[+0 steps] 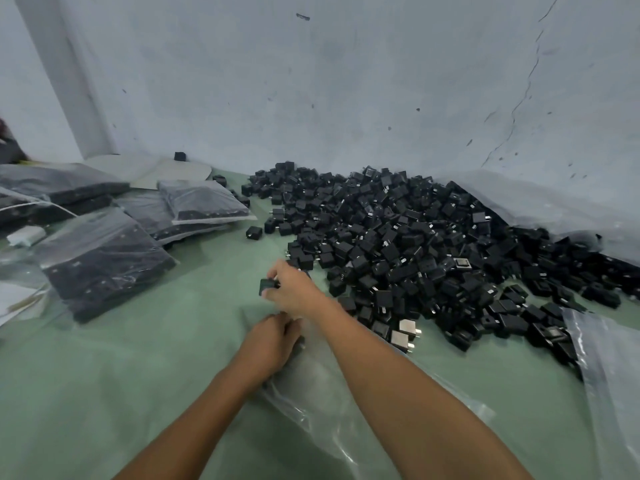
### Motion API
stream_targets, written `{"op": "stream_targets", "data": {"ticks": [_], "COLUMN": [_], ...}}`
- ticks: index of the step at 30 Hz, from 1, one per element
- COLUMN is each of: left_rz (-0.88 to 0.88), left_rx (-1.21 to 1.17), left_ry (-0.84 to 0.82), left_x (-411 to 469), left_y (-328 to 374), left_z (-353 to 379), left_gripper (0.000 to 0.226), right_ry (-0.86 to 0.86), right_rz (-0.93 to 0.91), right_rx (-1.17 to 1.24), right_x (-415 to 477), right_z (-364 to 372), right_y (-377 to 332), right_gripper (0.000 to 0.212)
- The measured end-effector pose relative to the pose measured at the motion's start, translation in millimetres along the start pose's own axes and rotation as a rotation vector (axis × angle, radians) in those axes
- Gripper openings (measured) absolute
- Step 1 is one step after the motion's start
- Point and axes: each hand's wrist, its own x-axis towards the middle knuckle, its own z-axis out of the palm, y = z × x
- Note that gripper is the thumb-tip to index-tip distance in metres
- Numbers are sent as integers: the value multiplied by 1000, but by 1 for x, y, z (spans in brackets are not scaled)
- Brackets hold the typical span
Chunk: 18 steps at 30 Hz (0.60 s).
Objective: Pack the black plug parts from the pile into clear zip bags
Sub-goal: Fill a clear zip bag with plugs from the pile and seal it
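The black plug part (268, 286) I'm watching on my feed is up off the worktop, pinched in the right hand (294, 289) around mid-worktop, just off the near-left fringe of the pile (415, 251). The grip there is closed right down on it, thumb and fingertips on the plug, and as far as I can see it's got just that one. Right below it, the left hand (273, 336) has its fingers curled on the mouth of a clear zip bag (311, 379), grip closed on the plastic. The bag lies flat on the green worktop (138, 375) and runs back toward the near edge under the right forearm. Can't tell what's in it, though something dark shows right by the left fingertips. The pile itself is huge: it sprawls over the far right of the worktop up against the wall (346, 81), partly sitting on a big clear plastic sheet (554, 202) in the far right corner. A couple of silver-faced parts (405, 329) sit at the pile's near fringe, close to the right forearm. One loose plug (254, 233) sits alone just left of the pile. Filled bags (104, 265) of black parts are stacked along the left edge, overlapping each other, with white card pieces (173, 171) behind them at the far edge by the wall. Another clear bag (609, 368) lies at the right edge, overlapping the pile's near-right fringe.
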Motion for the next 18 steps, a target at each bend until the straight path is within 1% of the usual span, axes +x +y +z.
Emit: {"op": "stream_targets", "data": {"ticks": [2, 4, 7, 9, 11, 13, 15, 16, 17, 18], "left_rz": [-22, -44, -63, -70, -71, -69, -63, -64, -66, -70], "left_rx": [15, 25, 24, 25, 31, 18, 3, 5, 10, 13], "left_ry": [6, 3, 1, 6, 13, 17, 9, 4, -4, -9], "left_x": [0, 0, 1, 1, 0, 0, 0, 0, -1, -1], "left_y": [0, 0, 1, 0, 0, 0, 1, 1, 2, 3], "left_z": [0, 0, 0, 0, 1, 1, 0, -1, -2, -3], "left_gripper": [35, 35, 34, 33, 34, 35, 35, 34, 34, 34], "right_ry": [53, 83, 183, 236, 170, 13, -128, -170, -176, -146], "right_rz": [-29, -54, -85, -101, -68, 73, 277, 360, 409, 428], "right_rx": [59, 156, 436, 608, 810, 967, 1012, 986, 960, 962], "right_x": [-18, -50, -127, -195, -264, -317, -346, -350, -349, -344], "right_z": [-30, -69, -124, -148, -155, -142, -116, -102, -89, -78], "right_y": [-2, -1, 13, 34, 67, 99, 119, 122, 122, 118], "right_gripper": [37, 34, 31, 34, 49, 57, 55, 52, 50, 48]}}
